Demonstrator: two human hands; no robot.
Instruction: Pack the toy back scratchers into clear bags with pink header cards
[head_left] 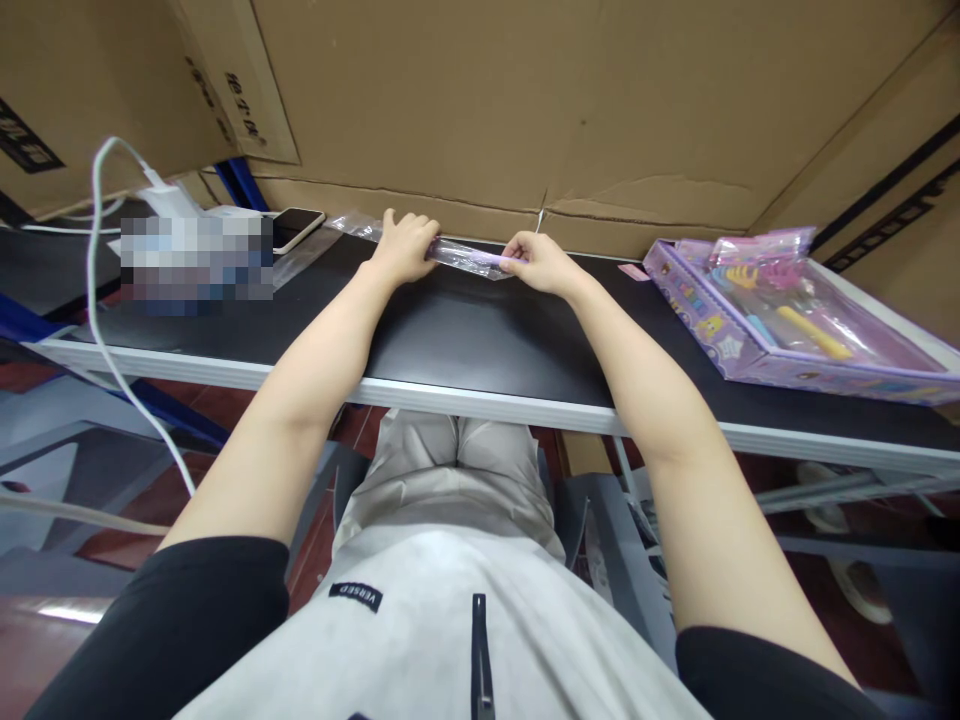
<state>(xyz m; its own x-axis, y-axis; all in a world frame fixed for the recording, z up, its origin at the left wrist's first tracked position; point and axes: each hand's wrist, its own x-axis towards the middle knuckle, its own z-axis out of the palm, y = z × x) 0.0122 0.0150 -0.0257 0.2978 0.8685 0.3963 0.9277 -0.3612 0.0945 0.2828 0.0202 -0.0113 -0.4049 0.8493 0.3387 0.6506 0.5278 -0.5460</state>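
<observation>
Near the back of the black tabletop, my left hand (409, 247) grips a long clear plastic sleeve (465, 256), fingers curled over it. One end of the sleeve (352, 226) sticks out to the left of that hand. My right hand (541, 264) pinches a slim lavender stick (491, 259) at the sleeve's right end. The stick appears to lie partly inside the sleeve; its exact kind is hidden by plastic and fingers. To the right sits an open purple printed box (694, 320) with a yellow pen-like piece (814, 332) and small bagged items (765, 250) in it.
Tall cardboard walls (480, 100) stand close behind the table. At left are a phone (296, 229), a blurred-out patch and a white cable (96, 270) hanging over the metal front edge (480, 402). A small pink tag (634, 272) lies by the box.
</observation>
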